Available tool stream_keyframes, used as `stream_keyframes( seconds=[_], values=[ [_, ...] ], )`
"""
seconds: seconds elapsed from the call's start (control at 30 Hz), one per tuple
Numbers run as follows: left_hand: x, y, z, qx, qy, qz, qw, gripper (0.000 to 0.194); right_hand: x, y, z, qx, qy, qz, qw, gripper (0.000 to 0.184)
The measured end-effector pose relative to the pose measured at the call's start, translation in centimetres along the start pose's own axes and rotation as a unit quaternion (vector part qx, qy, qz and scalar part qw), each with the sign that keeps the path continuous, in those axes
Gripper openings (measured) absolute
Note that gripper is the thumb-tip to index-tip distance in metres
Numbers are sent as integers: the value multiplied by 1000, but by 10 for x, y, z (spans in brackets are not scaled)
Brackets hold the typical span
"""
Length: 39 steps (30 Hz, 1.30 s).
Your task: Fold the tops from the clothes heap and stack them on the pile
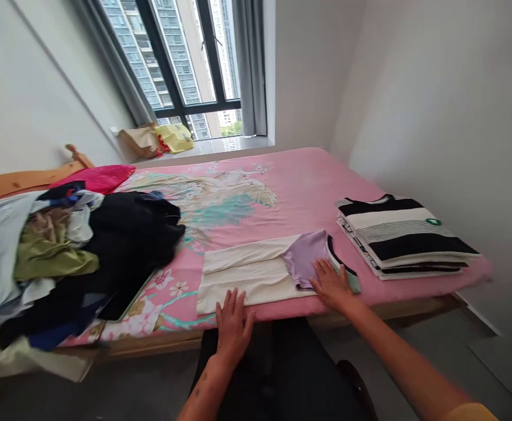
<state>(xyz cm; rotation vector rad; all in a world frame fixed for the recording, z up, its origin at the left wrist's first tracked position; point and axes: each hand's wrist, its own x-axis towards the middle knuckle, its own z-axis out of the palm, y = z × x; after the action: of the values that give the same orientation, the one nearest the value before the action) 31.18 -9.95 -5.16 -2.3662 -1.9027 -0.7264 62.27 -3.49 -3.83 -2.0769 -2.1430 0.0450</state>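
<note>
A cream shirt with a lilac sleeve and a dark-edged neckline lies partly folded into a long strip near the front edge of the bed. My left hand rests flat at its near edge, toward the hem end, fingers stretched out. Over the lilac part near the collar lies my right hand, palm down with fingers extended. Neither hand grips the cloth. To the right sits a neat stack of folded clothes, topped by a black-and-white striped shirt with a small green mark.
A heap of loose clothes covers the left of the pink bed sheet. A dark flat tablet-like object lies beside it. Bags stand on the windowsill. A white wall borders the right side.
</note>
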Motion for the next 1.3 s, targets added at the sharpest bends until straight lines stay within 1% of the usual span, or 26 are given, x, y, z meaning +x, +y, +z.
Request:
stream_keyframes(
  seconds=[0.03,0.07,0.1,0.13,0.17,0.2,0.27,0.33,0.4,0.43,0.5,0.57,0.63,0.67,0.73,0.8,0.9,1.0,1.1,1.2,1.27,1.3],
  values=[
    [-4,-22,-8,5,28,-51,998,50,-2,-10,-4,17,31,-18,999,52],
    [-8,-43,-15,4,50,-94,994,51,-6,-24,-10,44,64,-51,996,48],
    [-10,-64,-22,-2,63,-128,990,51,-11,-41,-16,82,90,-98,988,44],
    [-11,-83,-29,-16,65,-152,986,50,-17,-61,-22,126,105,-151,975,40],
    [-10,-98,-35,-32,58,-168,984,48,-23,-83,-28,174,107,-205,957,36],
    [-9,-108,-41,-48,45,-177,982,46,-29,-107,-33,217,93,-251,939,33],
    [-2,-118,-50,-60,20,-190,980,42,-38,-155,-35,273,51,-316,907,30],
    [7,-116,-54,-40,13,-199,979,42,-41,-198,-28,285,14,-346,894,33],
    [17,-110,-54,-7,18,-198,980,47,-40,-233,-15,268,-16,-346,899,41],
    [22,-108,-52,11,19,-194,981,51,-38,-246,-7,254,-30,-336,907,47],
    [30,-110,-47,48,14,-196,979,55,-35,-266,8,228,-61,-304,923,59],
    [37,-118,-42,78,7,-217,973,52,-33,-276,20,208,-89,-285,931,67],
    [42,-129,-39,85,6,-236,968,46,-32,-281,25,202,-104,-293,929,70],
    [43,-135,-37,79,7,-238,968,42,-31,-282,25,204,-107,-303,925,69],
    [46,-144,-35,62,13,-234,970,36,-24,-283,21,213,-99,-307,922,58],
    [46,-152,-34,47,18,-225,973,34,-10,-284,15,217,-74,-287,930,49],
    [41,-161,-33,30,5,-190,981,35,21,-288,15,192,-41,-246,949,51],
    [29,-171,-37,17,-50,-120,991,39,48,-293,29,156,-56,-223,961,53],
    [21,-179,-48,25,-129,-58,990,48,60,-295,48,143,-76,-224,961,51],
    [25,-181,-56,49,-194,-37,979,57,61,-293,59,159,-59,-227,959,50],
    [33,-179,-56,63,-219,-37,973,60,60,-292,61,171,-43,-223,959,49],
    [38,-177,-53,68,-222,-41,972,61,59,-291,61,176,-37,-221,959,49]
  ],
)
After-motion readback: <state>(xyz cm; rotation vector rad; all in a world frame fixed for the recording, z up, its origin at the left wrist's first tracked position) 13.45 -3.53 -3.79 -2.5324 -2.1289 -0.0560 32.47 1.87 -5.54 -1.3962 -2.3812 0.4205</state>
